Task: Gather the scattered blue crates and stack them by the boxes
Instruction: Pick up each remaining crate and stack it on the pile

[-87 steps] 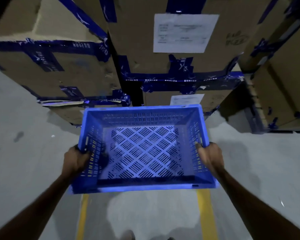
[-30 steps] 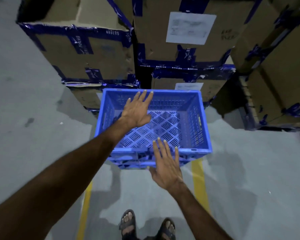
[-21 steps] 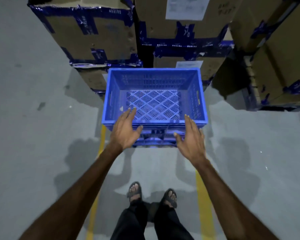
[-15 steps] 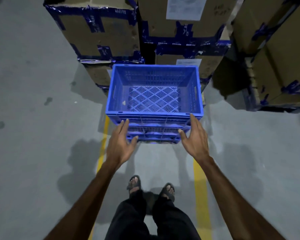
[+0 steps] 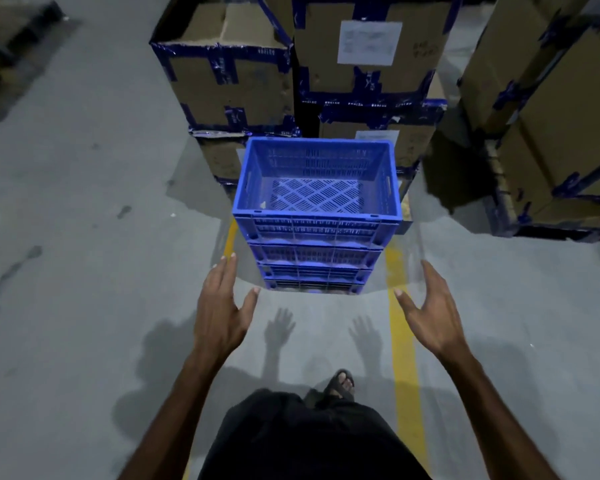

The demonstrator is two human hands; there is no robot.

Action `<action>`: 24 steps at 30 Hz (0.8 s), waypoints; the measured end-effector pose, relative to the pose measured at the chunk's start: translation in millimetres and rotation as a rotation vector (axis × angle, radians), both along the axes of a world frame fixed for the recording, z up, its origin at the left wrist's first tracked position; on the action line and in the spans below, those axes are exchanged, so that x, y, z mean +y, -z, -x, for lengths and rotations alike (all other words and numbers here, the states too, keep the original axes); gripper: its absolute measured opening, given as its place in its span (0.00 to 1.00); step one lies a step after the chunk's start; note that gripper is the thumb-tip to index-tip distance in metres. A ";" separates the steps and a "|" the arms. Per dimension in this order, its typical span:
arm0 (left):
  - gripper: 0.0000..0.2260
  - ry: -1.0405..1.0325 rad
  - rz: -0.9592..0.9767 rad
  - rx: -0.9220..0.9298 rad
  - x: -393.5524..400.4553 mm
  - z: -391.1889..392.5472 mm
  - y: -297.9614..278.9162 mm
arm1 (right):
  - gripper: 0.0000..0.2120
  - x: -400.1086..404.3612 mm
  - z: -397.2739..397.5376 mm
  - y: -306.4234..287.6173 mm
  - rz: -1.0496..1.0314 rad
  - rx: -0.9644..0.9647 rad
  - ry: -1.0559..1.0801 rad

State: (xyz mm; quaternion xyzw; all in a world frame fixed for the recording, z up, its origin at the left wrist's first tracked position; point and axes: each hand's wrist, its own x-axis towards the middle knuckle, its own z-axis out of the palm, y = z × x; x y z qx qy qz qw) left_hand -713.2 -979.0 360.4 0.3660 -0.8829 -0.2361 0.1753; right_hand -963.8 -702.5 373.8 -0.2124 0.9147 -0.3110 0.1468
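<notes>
A stack of several blue slatted crates [image 5: 315, 233] stands on the grey floor, right in front of taped cardboard boxes [image 5: 364, 57]. The top crate is empty and sits square on the ones under it. My left hand [image 5: 222, 306] hovers a little in front of the stack's lower left corner, fingers straight, holding nothing. My right hand [image 5: 430, 313] is spread open in front of the stack's lower right, also apart from the crates.
More taped boxes [image 5: 561, 126] rise at the right, with a dark gap beside them. Two yellow floor lines [image 5: 404, 358] run toward the stack. My legs and one sandalled foot [image 5: 340, 384] are below. Bare concrete floor [image 5: 84, 237] spreads to the left.
I set the carried crate on top of the stack, let go, and drew both hands back from it. I have stepped away, so the stack looks farther off.
</notes>
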 end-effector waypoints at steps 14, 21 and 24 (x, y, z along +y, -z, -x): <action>0.34 0.215 -0.156 0.013 58.7 -110.6 10.4 | 0.35 77.8 -199.4 -15.2 0.065 0.004 0.276; 0.32 0.345 -0.219 -0.015 106.5 -156.8 4.8 | 0.35 137.1 -282.4 -19.2 0.085 -0.012 0.391; 0.32 0.407 -0.230 -0.013 131.2 -164.5 -3.3 | 0.35 164.8 -310.9 -18.3 0.125 -0.019 0.467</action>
